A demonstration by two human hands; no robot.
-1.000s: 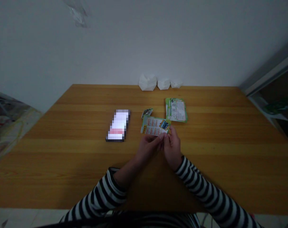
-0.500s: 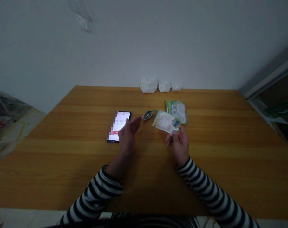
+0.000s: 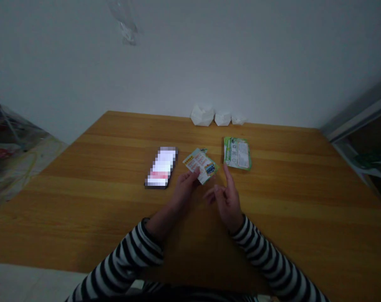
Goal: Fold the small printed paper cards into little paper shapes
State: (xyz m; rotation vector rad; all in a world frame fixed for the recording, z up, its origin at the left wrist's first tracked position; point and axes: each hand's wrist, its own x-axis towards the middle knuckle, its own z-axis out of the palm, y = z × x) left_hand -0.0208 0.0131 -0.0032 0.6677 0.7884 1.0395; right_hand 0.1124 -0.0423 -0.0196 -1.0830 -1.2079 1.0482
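Note:
My left hand grips a printed card, white with yellow and a blue picture, its thumb on top. Behind the card's upper edge a bit of another darker card peeks out. Just right of it, my right hand holds nothing; its index finger points forward and the fingers are apart. Ahead of that fingertip a pile of green-and-white cards lies flat on the wooden table.
A phone with a lit, blurred screen lies left of my left hand. Along the wall stand three folded white paper pieces. Clear plastic hangs on the wall. Shelving is at the right.
The printed card has passed from my right hand into my left. My right hand has let go, fingers spreading. The view has shifted slightly.

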